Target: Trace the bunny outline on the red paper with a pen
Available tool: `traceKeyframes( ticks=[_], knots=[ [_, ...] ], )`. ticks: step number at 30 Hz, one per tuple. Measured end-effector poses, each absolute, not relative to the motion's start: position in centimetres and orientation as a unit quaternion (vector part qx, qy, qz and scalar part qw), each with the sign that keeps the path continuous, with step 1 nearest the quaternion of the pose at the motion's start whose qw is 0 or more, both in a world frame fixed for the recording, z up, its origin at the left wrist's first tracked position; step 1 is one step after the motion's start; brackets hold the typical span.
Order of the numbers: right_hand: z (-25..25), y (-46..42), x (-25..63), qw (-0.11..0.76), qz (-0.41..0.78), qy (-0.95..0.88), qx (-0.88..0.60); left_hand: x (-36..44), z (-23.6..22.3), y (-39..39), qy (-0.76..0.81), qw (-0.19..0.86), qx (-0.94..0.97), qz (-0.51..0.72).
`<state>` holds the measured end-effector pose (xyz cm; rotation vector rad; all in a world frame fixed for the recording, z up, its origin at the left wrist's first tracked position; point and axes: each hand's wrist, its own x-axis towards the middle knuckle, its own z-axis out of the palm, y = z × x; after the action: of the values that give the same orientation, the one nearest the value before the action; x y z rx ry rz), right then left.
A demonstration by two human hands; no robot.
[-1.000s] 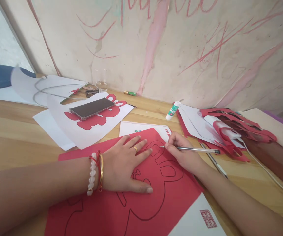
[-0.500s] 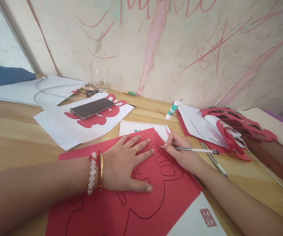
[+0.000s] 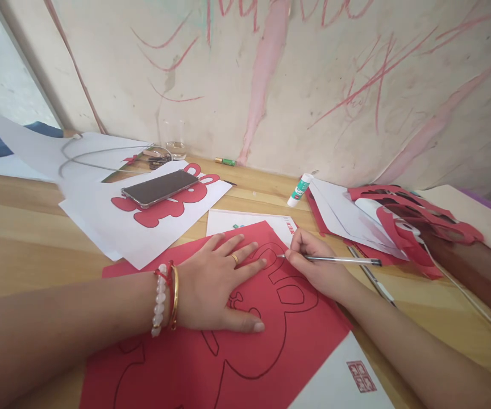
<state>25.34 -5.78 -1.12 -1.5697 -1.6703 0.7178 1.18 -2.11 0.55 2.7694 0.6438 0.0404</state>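
One red paper sheet (image 3: 228, 363) lies on the pale wooden bench (image 3: 36, 227) under the flat, spread left hand (image 3: 215, 289), which grips nothing. The right hand (image 3: 317, 267) pinches a slim silver pen (image 3: 339, 260), its tip near a black-drawn outline (image 3: 286, 341). A dark smartphone (image 3: 160, 188) sits farther off.

The rectangular red paper sheet (image 3: 305, 352) overlaps a white printed card (image 3: 245, 220) behind it. Behind and left of the sheet, a black glass smartphone (image 3: 159, 188) rests on a white paper template (image 3: 100, 224). To the sheet's right, red paper cutouts (image 3: 416, 213) lie on folded white paper (image 3: 343, 218), and a cylindrical white glue stick (image 3: 300, 190) stands just behind.
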Motion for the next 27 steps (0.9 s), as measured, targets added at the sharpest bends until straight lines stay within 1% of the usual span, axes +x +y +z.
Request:
traceKeyframes(
  ticks=[11, 17, 27],
  knots=[
    [-0.99, -5.97, 25.29, 0.358, 0.295, -0.643, -0.610, 1.20, 0.42, -2.07, 0.225, 0.146, 0.963, 0.022],
    [-1.07, -5.99, 25.29, 0.356, 0.279, -0.649, -0.612, 1.16, 0.58, -2.15, 0.233, 0.146, 0.961, -0.003],
    [-1.16, -5.68, 25.26, 0.360, 0.257, -0.655, -0.613, 1.14, 0.48, -2.07, 0.223, 0.154, 0.963, 0.016]
  ],
)
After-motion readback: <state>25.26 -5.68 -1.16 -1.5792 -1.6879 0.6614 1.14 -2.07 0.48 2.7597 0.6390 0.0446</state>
